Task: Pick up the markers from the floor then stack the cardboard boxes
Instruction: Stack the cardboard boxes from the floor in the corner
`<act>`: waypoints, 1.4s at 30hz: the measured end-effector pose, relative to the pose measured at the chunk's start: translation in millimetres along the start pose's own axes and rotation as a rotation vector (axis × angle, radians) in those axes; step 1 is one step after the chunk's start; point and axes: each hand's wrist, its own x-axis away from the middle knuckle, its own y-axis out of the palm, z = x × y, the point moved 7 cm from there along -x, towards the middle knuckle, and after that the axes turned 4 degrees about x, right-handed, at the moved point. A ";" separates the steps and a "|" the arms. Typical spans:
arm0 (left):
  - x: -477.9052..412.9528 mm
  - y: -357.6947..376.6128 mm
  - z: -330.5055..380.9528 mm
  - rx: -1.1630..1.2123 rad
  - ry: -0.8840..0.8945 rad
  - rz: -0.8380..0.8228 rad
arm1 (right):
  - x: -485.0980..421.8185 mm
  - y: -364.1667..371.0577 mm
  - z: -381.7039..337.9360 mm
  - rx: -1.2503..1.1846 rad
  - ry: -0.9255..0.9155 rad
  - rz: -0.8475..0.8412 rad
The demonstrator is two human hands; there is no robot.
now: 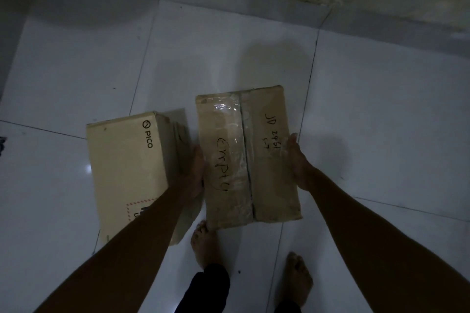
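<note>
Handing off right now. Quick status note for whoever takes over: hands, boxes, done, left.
Left hand: holds the taped box by its left side.
Right hand: holds the same box by its right side.
Boxes: the taped box appears lifted, in front of the person. The PICO box lies on the tiled floor just left of it.
Done: no markers in view on the floor; where they went cannot be told.
Left: boxes not yet stacked. Probably set the taped box on the PICO box.
</note>
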 end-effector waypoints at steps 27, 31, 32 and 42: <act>341.0 115.1 108.9 -0.127 0.119 -0.149 | 382.1 -108.4 -89.5 -0.290 -0.151 0.040; 406.3 143.6 114.3 -0.099 0.199 -0.216 | 456.5 -137.7 -93.6 -0.495 -0.224 0.017; 407.2 146.3 112.0 -0.099 0.221 -0.225 | 464.2 -140.4 -93.0 -0.514 -0.241 0.029; 542.7 237.2 86.9 0.068 0.224 -0.395 | 583.4 -202.4 -56.7 -0.640 -0.333 0.088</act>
